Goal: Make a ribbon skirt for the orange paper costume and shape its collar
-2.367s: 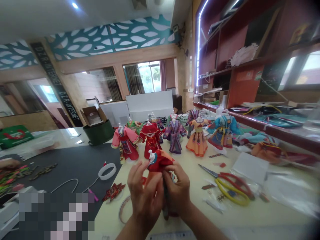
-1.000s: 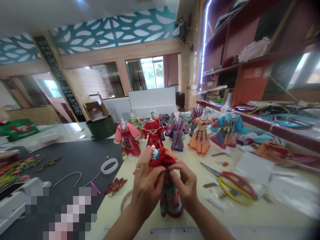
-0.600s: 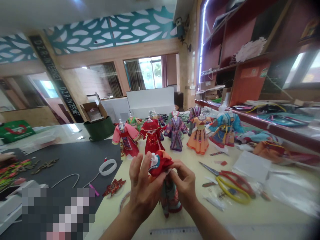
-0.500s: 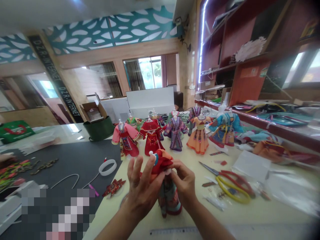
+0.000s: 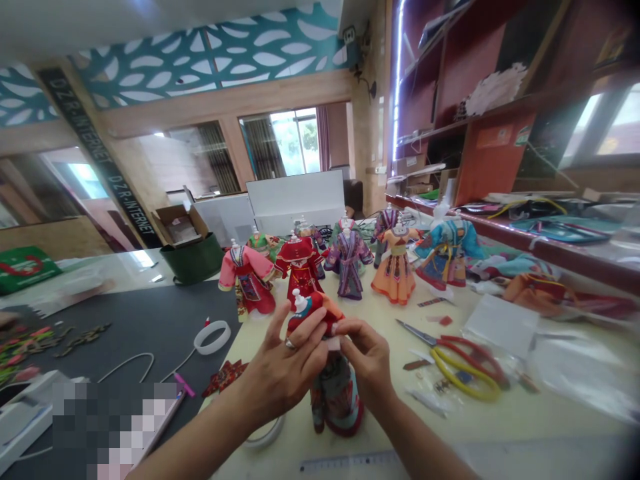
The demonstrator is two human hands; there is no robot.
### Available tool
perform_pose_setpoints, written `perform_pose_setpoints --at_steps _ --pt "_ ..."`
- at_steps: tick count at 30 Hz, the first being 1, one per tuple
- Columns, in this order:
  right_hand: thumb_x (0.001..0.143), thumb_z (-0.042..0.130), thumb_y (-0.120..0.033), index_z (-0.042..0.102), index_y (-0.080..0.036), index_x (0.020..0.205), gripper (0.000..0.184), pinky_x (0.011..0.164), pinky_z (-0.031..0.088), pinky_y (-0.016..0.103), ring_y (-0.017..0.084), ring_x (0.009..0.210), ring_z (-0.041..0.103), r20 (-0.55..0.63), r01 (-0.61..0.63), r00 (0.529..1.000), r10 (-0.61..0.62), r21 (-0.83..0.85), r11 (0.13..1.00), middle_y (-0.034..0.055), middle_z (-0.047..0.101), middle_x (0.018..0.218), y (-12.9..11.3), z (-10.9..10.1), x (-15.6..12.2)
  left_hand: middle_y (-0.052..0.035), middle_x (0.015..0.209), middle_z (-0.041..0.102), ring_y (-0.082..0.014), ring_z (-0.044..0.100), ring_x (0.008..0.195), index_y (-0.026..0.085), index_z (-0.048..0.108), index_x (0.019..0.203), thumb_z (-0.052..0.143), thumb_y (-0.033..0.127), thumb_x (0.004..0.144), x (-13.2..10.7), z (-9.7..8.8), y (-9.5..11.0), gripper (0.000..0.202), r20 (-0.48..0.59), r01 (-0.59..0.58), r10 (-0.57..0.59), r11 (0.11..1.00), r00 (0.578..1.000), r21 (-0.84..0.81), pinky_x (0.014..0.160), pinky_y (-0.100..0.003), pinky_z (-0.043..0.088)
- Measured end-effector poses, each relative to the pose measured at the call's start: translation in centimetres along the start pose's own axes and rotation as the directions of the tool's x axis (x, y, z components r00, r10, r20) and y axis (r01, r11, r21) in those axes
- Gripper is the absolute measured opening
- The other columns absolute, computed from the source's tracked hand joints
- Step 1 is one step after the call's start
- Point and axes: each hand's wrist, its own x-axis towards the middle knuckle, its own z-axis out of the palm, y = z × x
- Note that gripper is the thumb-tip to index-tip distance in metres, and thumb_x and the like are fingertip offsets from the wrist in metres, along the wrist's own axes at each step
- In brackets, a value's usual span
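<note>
Left hand (image 5: 283,370): wrapping around the upper part of a miniature costume (image 5: 340,393), laying bent fingers across its red and orange top, wearing a ring (image 5: 290,344).
Right hand (image 5: 370,353): pinching a small white piece (image 5: 333,344) between thumb and forefinger at the costume's waist, bringing this grip just beside the left fingertips.
Costume in hand: sitting between both hands over the near middle of the bench (image 5: 390,433), tilting, pointing a white knob (image 5: 299,300) away from the wearer, turning a grey patterned skirt and dark red hem toward the wearer; touching or clearing the bench, not showing clearly.
Ruler (image 5: 350,461): lying flat along the near edge, below the hem.
Star-shaped red piece (image 5: 225,378): lying near the left forearm, showing only in part.
Scissors (image 5: 433,341): lying right of the hands, pointing closed blades toward the costumes, spreading red and yellow handles.
Clear plastic (image 5: 580,383): lying crumpled beyond the scissors.
Front row, left to right: standing upright behind the hands as pink costume (image 5: 245,273), red costume (image 5: 300,263), purple costume (image 5: 349,263), orange costume (image 5: 396,273) and blue costume (image 5: 449,250).
White ring (image 5: 214,347): resting on the dark mat (image 5: 150,313), left of the hands.
Green tub (image 5: 193,263): standing farther back, beyond the mat.
</note>
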Motion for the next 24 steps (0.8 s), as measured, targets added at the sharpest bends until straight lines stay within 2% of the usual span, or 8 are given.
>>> perform_pose_setpoints --at_steps 6,14,24 --pt "0.07 0.072 -0.026 0.059 -0.017 0.075 0.017 0.05 0.044 0.022 0.011 0.057 0.057 -0.104 -0.128 0.985 0.139 0.105 0.986 -0.0019 0.062 0.066 -0.1 0.3 0.6 -0.01 0.112 0.065 -0.0216 0.045 0.124 0.015 0.057 0.089 0.04 0.006 0.087 -0.3 0.0 -0.4 0.02 0.017 -0.002 0.002 1.0 1.0 -0.009 0.111 -0.056 0.014" --pt "0.071 0.07 -0.025 0.057 -0.018 0.076 0.016 0.066 0.048 0.027 0.015 0.068 0.064 -0.148 -0.193 0.964 0.22 0.18 0.965 -0.0002 0.068 0.069 -0.8 0.6 1.9 -0.012 0.109 0.067 -0.0247 0.045 0.124 0.012 0.057 0.087 0.04 0.003 0.085 -0.5 0.3 -0.5 0.02 0.004 -0.009 0.01 0.994 1.0 -0.104 0.11 -0.058 0.017" --pt "0.064 0.073 -0.026 0.058 -0.017 0.076 0.021 0.066 0.047 0.029 0.015 0.065 0.061 -0.186 -0.227 0.95 0.251 0.139 0.964 -0.0017 0.064 0.066 -0.3 0.5 2.9 -0.0131 0.108 0.066 -0.025 0.044 0.124 0.013 0.056 0.088 0.041 0.005 0.084 -0.2 0.4 -0.7 0.018 0.011 -0.012 0.014 0.992 1.0 -0.124 0.109 -0.057 0.021"
